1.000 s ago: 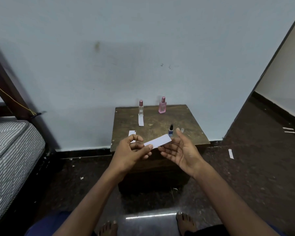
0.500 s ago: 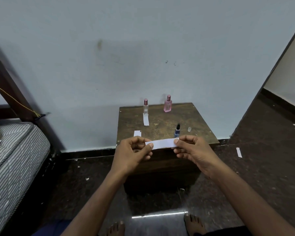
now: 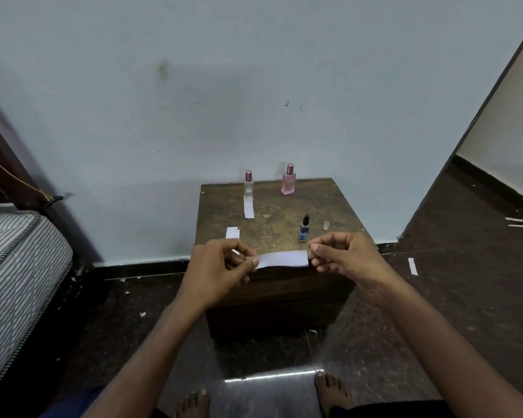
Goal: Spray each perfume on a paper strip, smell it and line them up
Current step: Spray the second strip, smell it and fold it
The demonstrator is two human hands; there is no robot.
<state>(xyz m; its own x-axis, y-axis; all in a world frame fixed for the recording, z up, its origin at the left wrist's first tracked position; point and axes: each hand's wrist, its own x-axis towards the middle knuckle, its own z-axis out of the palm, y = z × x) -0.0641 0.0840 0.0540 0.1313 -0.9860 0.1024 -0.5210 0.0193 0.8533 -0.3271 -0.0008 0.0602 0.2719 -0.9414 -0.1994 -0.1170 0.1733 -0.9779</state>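
Observation:
I hold a white paper strip level over the front edge of a small wooden table. My left hand pinches its left end and my right hand pinches its right end. At the back of the table stand a slim clear perfume bottle with a pink cap and a pink perfume bottle. A used strip lies in front of the clear bottle. A small blue bottle with its black sprayer bare stands near my right hand, and its clear cap sits beside it.
More paper pieces lie at the table's left front. A striped mattress and bed frame are at the left. One paper strip lies on the dark floor to the right. My bare feet are below.
My right hand went from open beside the strip to pinching its right end. The strip turned from tilted to level, stretched between both hands.

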